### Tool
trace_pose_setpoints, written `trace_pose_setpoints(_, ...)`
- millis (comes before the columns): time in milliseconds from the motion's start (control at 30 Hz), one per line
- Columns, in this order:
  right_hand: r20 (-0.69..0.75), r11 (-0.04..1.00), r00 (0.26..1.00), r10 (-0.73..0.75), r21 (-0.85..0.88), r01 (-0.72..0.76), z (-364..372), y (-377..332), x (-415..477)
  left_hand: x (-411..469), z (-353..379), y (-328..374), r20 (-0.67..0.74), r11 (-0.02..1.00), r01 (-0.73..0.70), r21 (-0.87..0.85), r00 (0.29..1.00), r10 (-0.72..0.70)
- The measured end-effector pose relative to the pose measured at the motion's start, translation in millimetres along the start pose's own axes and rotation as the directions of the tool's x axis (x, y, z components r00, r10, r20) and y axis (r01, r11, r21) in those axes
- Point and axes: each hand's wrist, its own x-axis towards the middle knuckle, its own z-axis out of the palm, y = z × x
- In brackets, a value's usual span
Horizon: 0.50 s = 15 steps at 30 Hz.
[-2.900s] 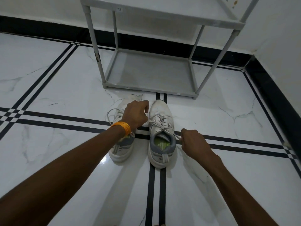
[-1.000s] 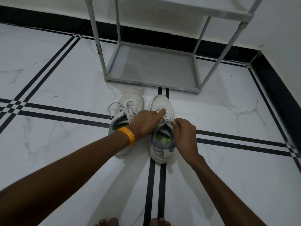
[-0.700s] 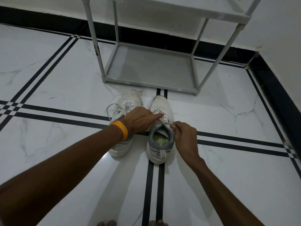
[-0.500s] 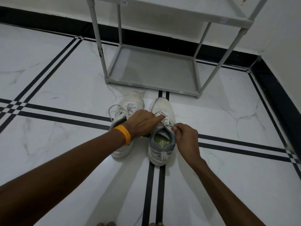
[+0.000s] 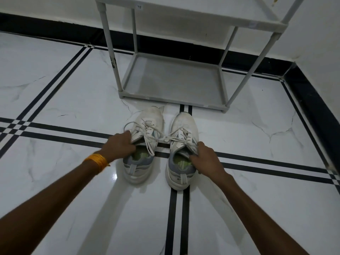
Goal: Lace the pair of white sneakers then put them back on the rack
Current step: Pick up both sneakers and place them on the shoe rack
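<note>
Lacing looks done: both hands quit the laces a moment ago. Now left hand (image 5: 120, 146) fingers clamp the left white sneaker (image 5: 142, 144), right hand (image 5: 206, 159) the right sneaker (image 5: 182, 148), on the floor before the grey rack (image 5: 173, 99).

The two sneakers (image 5: 147, 126) (image 5: 184, 126) are showing white uppers, grey collars and green insoles. The floor (image 5: 55, 100) is showing white marble veining crossed by paired black stripes; the rack (image 5: 173, 80) is reading pale grey. An orange band (image 5: 96, 161) is circling the left wrist.
</note>
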Motion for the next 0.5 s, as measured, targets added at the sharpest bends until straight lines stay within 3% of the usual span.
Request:
trace_pose_setpoints(100,-0.090,0.992,0.989,-0.121,-0.048,0.117,9,-5,4,4,17,8,-0.195,0.995,-0.094,0.038,0.976,0.100)
trace_pose_setpoints(233,-0.192,0.983,0.966,-0.176,0.015,0.182,5,-9,4,2,16,21,-0.353,0.980,-0.199,-0.004,0.917,0.185)
trace_pose_setpoints(500,-0.233,0.974,0.952,-0.197,0.063,0.216,-63,-52,-3,-19,-47,56,-0.399,0.958,-0.287,-0.015,0.880,0.257)
